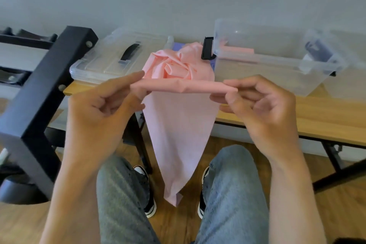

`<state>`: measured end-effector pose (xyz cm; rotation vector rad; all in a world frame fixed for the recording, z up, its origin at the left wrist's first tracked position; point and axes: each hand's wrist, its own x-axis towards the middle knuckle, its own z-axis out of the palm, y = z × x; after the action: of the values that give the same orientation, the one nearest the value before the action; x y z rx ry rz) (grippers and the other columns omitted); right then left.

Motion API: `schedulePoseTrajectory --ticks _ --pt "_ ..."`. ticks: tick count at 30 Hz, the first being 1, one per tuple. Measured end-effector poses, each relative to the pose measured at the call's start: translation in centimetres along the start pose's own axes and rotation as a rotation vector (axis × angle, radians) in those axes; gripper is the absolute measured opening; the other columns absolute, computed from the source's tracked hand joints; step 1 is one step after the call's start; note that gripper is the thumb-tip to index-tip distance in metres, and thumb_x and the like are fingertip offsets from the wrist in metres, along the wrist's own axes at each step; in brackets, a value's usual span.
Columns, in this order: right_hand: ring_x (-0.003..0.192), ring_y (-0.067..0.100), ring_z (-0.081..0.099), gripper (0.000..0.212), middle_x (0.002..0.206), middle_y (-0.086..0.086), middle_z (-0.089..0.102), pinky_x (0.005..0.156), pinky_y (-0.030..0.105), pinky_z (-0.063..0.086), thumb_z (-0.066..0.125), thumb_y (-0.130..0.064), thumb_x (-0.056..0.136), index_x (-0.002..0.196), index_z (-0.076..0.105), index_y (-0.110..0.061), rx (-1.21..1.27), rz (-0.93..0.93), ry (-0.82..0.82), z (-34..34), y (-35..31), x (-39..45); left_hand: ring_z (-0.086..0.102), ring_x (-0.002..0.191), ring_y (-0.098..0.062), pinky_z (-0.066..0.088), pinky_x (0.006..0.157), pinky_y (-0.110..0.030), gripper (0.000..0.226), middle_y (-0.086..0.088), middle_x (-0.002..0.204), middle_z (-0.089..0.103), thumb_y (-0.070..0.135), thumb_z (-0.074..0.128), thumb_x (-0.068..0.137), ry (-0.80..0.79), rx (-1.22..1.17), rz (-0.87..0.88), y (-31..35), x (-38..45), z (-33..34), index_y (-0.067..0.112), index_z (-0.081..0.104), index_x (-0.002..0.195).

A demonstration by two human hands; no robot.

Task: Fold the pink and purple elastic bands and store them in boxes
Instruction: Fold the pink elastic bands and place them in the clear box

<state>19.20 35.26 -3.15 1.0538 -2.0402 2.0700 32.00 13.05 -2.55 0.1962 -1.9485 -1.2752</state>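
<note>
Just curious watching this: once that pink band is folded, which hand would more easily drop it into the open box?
Probably the right hand: it pinches the pink band nearest the open clear box.

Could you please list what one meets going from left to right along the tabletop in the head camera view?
Black frame post → clear lid with a black handle → pile of pink band → open clear box, holding a folded pink band and a purple one.

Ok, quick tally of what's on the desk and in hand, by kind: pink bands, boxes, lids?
Pink elastic bands: 3 (held, heaped on the desk, folded inside the box)
Clear plastic boxes: 1
Clear plastic lids: 1
Total: 5
</note>
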Motion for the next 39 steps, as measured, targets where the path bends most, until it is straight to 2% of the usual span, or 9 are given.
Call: schedulePoseTrajectory --ticks 4,9,13,17,20,23,28,34,39 --pt "0.088 0.016 0.079 0.014 0.1 -0.001 0.08 0.075 0.03 0.064 0.069 -0.011 0.095 0.108 0.07 -0.005 -0.04 -0.024 0.044 -0.8 -2.0 1.2 0.077 0.087 -0.005 0.06 0.074 -0.017 0.024 0.023 0.102 0.076 0.021 0.071 0.089 -0.006 -0.008 0.015 1.6 0.8 -0.2 0.024 0.072 0.114" --pt "0.096 0.005 0.076 0.042 0.109 -0.013 0.078 0.082 0.025 0.062 0.072 -0.014 0.094 0.135 0.066 -0.022 -0.244 0.008 -0.03 -1.4 -3.3 1.7 0.075 0.091 -0.002 0.058 0.084 -0.016 0.039 0.026 0.101 0.075 0.018 0.073 0.087 -0.054 0.005 0.007 2.5 1.3 -1.4 0.031 0.068 0.123" --pt "0.092 0.002 0.075 0.026 0.103 -0.014 0.078 0.083 0.03 0.063 0.072 -0.014 0.096 0.119 0.075 -0.023 -0.353 -0.074 -0.022 -1.3 -4.9 2.2 0.075 0.091 -0.005 0.06 0.084 -0.022 0.031 0.025 0.102 0.076 0.016 0.074 0.088 -0.05 0.056 0.083 3.8 2.1 -2.2 0.035 0.071 0.112" --pt "0.071 0.008 0.076 0.014 0.078 -0.009 0.077 0.07 0.028 0.063 0.072 -0.021 0.096 0.11 0.075 -0.024 -0.355 -0.133 -0.007 -1.6 -7.2 2.4 0.077 0.079 -0.012 0.062 0.073 -0.025 0.025 0.009 0.091 0.08 0.022 0.074 0.09 -0.004 0.047 0.14 5.1 2.7 -2.8 0.022 0.075 0.116" --pt "0.072 0.013 0.077 0.012 0.078 -0.004 0.078 0.07 0.033 0.064 0.07 -0.013 0.098 0.108 0.075 -0.017 -0.276 -0.146 0.006 -1.5 -8.1 2.3 0.078 0.08 -0.013 0.063 0.072 -0.026 0.026 0.008 0.092 0.08 0.02 0.072 0.092 -0.015 0.017 0.161 5.9 2.7 -3.0 0.018 0.074 0.118" --pt "0.085 0.016 0.079 0.016 0.089 0.0 0.081 0.079 0.037 0.065 0.071 -0.003 0.095 0.108 0.075 -0.012 -0.166 -0.108 -0.011 -1.2 -8.2 2.0 0.078 0.091 -0.016 0.063 0.081 -0.031 0.03 0.007 0.1 0.08 0.019 0.074 0.089 -0.031 -0.038 0.124 5.8 2.4 -3.1 0.017 0.073 0.119" --pt "0.087 0.018 0.079 0.015 0.093 0.002 0.081 0.077 0.033 0.065 0.069 -0.015 0.095 0.108 0.075 -0.009 -0.08 -0.028 -0.049 -0.8 -6.8 1.1 0.079 0.088 -0.017 0.063 0.077 -0.027 0.027 0.007 0.098 0.08 0.026 0.07 0.088 -0.029 -0.101 0.017 4.6 0.9 -3.0 0.018 0.074 0.112" --pt "0.097 0.006 0.076 0.036 0.105 -0.012 0.08 0.083 0.027 0.063 0.074 -0.019 0.092 0.127 0.068 -0.025 -0.201 0.088 -0.104 -0.2 -2.9 0.3 0.077 0.09 -0.009 0.06 0.084 -0.022 0.036 0.014 0.097 0.079 0.026 0.074 0.081 -0.077 -0.011 -0.092 1.6 -0.3 -3.2 0.028 0.073 0.116" --pt "0.096 -0.004 0.073 0.025 0.101 -0.023 0.077 0.087 0.023 0.06 0.072 -0.02 0.094 0.117 0.073 -0.03 -0.333 0.13 -0.145 0.5 0.3 -0.6 0.074 0.091 0.002 0.054 0.08 -0.008 0.029 0.024 0.094 0.077 0.026 0.072 0.081 -0.111 0.042 -0.167 -1.0 -1.4 -2.4 0.03 0.074 0.11"
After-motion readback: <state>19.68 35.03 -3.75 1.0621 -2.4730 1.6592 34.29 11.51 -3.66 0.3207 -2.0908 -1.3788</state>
